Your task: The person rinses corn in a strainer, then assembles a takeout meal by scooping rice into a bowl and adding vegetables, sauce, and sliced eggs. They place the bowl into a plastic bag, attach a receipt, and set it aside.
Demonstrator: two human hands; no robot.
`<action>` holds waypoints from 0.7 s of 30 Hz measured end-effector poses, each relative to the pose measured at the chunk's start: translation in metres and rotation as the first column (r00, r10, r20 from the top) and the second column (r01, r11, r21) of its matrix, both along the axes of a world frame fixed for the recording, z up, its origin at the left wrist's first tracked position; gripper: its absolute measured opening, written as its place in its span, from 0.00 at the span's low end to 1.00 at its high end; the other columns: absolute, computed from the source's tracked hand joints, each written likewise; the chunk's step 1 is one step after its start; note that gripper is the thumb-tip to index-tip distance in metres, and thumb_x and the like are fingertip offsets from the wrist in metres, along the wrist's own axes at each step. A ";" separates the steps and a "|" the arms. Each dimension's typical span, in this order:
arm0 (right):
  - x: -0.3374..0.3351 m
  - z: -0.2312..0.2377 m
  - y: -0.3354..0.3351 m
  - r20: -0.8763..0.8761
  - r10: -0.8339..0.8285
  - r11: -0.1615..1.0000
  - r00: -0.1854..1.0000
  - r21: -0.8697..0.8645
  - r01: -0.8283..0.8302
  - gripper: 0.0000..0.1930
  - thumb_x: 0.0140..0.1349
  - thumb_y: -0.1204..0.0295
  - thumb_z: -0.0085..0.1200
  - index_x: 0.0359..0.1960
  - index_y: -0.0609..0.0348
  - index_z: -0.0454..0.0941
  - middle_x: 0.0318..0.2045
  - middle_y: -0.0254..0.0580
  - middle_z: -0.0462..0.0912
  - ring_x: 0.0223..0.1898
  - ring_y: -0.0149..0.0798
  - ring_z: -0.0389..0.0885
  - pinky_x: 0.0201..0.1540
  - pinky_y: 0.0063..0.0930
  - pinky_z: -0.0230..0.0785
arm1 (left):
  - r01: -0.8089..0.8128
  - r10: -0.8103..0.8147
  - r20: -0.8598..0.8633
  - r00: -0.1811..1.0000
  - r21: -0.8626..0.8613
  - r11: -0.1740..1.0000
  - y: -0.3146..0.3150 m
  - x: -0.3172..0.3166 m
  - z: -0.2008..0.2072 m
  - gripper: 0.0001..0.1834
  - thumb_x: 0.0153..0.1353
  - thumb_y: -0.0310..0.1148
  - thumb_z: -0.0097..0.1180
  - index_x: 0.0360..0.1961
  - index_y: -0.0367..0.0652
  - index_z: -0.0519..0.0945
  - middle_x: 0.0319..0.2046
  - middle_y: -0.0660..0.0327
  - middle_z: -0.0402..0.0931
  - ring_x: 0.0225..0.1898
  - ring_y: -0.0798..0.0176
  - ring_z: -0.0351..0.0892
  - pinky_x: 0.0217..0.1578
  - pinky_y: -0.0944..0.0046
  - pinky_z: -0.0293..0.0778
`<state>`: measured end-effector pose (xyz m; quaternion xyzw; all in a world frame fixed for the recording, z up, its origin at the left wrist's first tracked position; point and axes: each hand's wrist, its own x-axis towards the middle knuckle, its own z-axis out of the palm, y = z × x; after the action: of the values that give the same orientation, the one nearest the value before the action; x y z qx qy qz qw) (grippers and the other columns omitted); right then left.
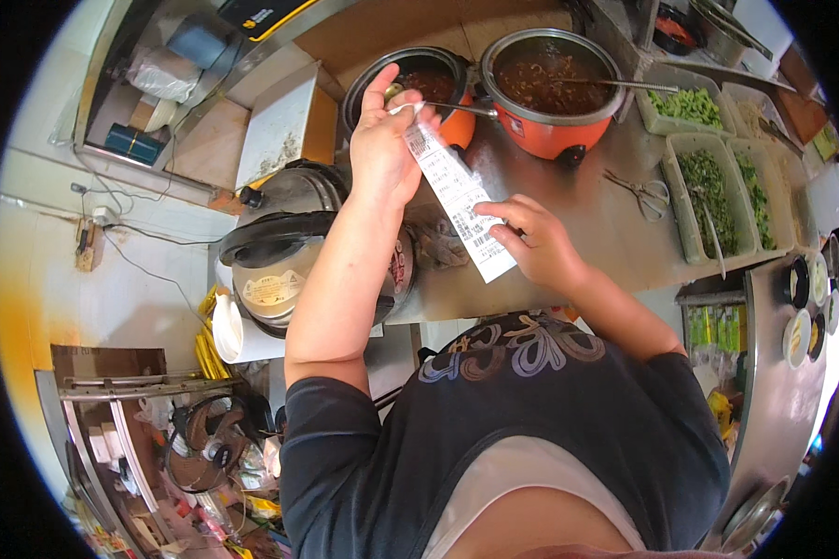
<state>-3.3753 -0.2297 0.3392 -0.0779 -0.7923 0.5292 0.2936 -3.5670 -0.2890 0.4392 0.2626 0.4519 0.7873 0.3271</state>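
Observation:
A long printed paper receipt [458,198] hangs slanted in front of me, above the steel counter [457,301]. My left hand [383,149] grips its upper end, with some fingers raised toward the left pot. Lower down, my right hand [543,248] has its thumb and forefinger at the receipt's right edge and appears to pinch it there. Beyond the paper stand two orange pots: the left pot [459,124] is partly covered by my left hand, and the right pot [554,126] holds dark brown food with a long-handled utensil [625,84] lying across it.
Scissors [645,193] lie on the counter right of the receipt. Plastic tubs with chopped greens [688,108] line the right side. A large pressure cooker [275,270] stands left, near my left forearm. Behind it is a white-topped box [277,130]. A fan [216,445] sits at lower left.

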 end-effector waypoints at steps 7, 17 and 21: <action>0.022 -0.062 0.010 0.133 -0.146 0.989 0.980 -0.005 0.148 0.19 0.58 0.77 0.53 0.53 0.52 0.74 0.32 0.45 0.74 0.30 0.47 0.73 0.35 0.34 0.67 | -0.142 0.125 -0.280 0.952 -0.041 0.989 -0.034 0.013 -0.014 0.31 0.63 0.27 0.48 0.66 0.44 0.54 0.60 0.53 0.60 0.62 0.51 0.59 0.63 0.50 0.53; 0.048 -0.213 0.039 0.652 -0.302 0.950 0.696 0.141 0.280 0.20 0.58 0.68 0.54 0.53 0.49 0.73 0.45 0.46 0.74 0.44 0.51 0.76 0.46 0.41 0.71 | -0.832 0.645 -0.594 0.480 -0.076 0.550 -0.224 0.014 -0.058 0.22 0.64 0.26 0.46 0.60 0.39 0.63 0.54 0.54 0.68 0.55 0.56 0.67 0.57 0.52 0.64; 0.041 -0.213 0.019 0.467 -0.359 0.933 0.808 0.218 0.288 0.20 0.55 0.66 0.58 0.51 0.47 0.73 0.46 0.45 0.71 0.47 0.50 0.73 0.50 0.40 0.69 | -0.967 0.531 -0.833 0.155 -0.019 0.253 -0.322 -0.016 -0.076 0.20 0.66 0.27 0.46 0.58 0.38 0.66 0.54 0.54 0.68 0.55 0.58 0.67 0.58 0.59 0.62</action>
<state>-3.3338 -0.2104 0.1264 -0.3255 -0.8503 0.3775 0.1693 -3.5828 -0.6112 0.3631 0.1361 0.8104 0.4956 -0.2813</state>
